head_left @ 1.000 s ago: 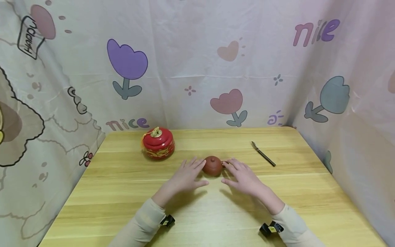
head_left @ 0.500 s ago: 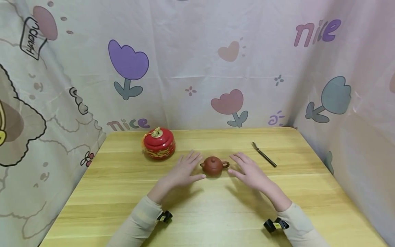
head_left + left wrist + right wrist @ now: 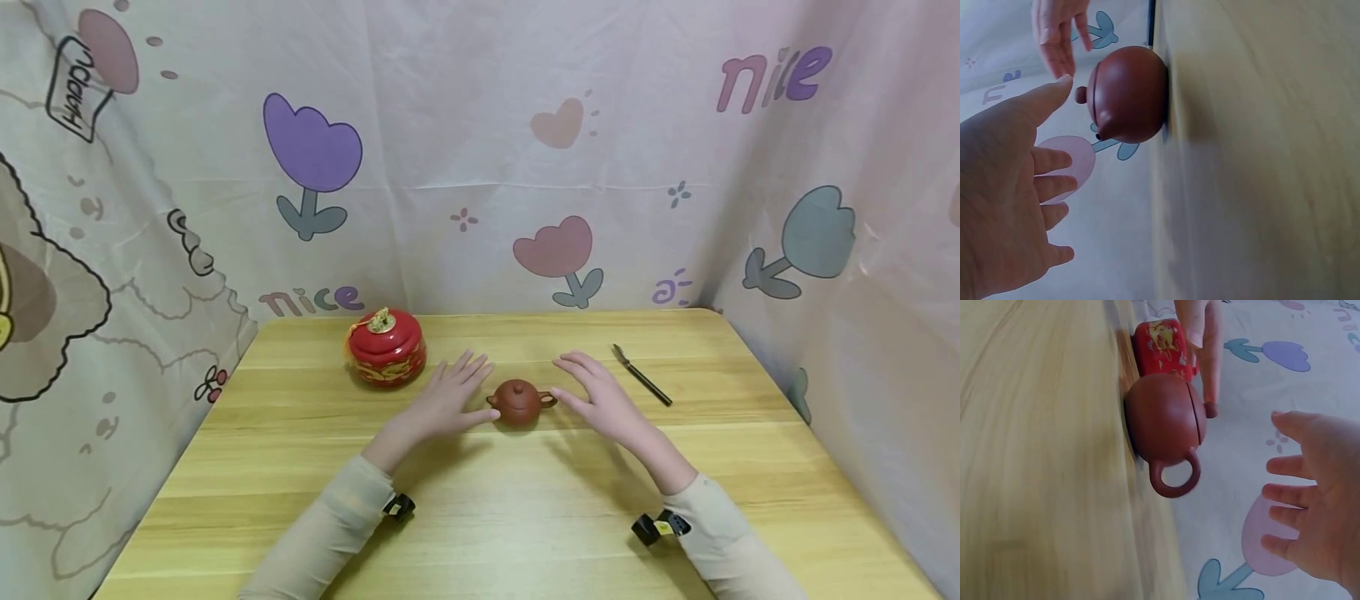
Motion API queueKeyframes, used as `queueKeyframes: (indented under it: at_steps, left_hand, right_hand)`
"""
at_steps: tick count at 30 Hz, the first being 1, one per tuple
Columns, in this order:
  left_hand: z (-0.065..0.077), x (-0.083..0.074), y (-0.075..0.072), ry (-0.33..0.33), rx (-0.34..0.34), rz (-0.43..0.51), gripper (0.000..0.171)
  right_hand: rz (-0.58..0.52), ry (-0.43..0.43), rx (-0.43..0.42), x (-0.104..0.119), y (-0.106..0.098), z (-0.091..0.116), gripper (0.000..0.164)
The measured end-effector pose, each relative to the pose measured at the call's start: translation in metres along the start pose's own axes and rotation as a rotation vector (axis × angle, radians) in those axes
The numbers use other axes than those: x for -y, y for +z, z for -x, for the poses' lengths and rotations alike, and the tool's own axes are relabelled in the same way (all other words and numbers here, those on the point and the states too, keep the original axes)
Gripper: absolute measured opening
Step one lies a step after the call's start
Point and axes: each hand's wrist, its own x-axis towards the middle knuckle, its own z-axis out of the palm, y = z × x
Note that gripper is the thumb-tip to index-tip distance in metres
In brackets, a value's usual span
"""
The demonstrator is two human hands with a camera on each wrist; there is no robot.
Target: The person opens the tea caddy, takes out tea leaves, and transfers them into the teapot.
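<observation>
A small reddish-brown clay teapot stands upright on the wooden table, lid on, spout to the left and handle to the right. My left hand is spread on its spout side, the thumb overlapping the spout in the head view. On the handle side, my right hand has its fingers extended, the thumb close by the handle. Both wrist views show the teapot apart from the hands; the right wrist view shows its loop handle. Neither hand holds anything.
A red lidded jar with gold decoration and a tassel stands at the back left of the table. To the right lies a dark pen-like tool with a pointed tip. A printed curtain hangs behind and at both sides.
Both hands have drawn apart from the teapot's sides and moved slightly up and back over the table. The teapot, with spout and handle now uncovered, stays in its place.
</observation>
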Motion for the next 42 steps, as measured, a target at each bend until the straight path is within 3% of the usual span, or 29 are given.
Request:
queueKeyframes:
  at_steps: [7, 16, 29, 42]
  left_hand:
    - [-0.012, 0.002, 0.007, 0.009, 0.018, -0.064, 0.086]
    - [-0.022, 0.003, 0.013, 0.041, 0.051, -0.139, 0.09]
    - [-0.025, -0.002, 0.014, 0.081, 0.084, -0.126, 0.085]
    - [-0.025, -0.005, 0.017, 0.082, 0.103, -0.096, 0.078]
  right_hand:
    - [-0.075, -0.032, -0.08, 0.004, 0.013, -0.012, 0.046]
    - [-0.128, -0.033, -0.076, 0.006, 0.028, -0.024, 0.039]
    - [-0.134, -0.057, -0.045, -0.001, 0.051, -0.029, 0.027]
    - [-0.132, -0.063, -0.042, 0.001, 0.056, -0.028, 0.016]
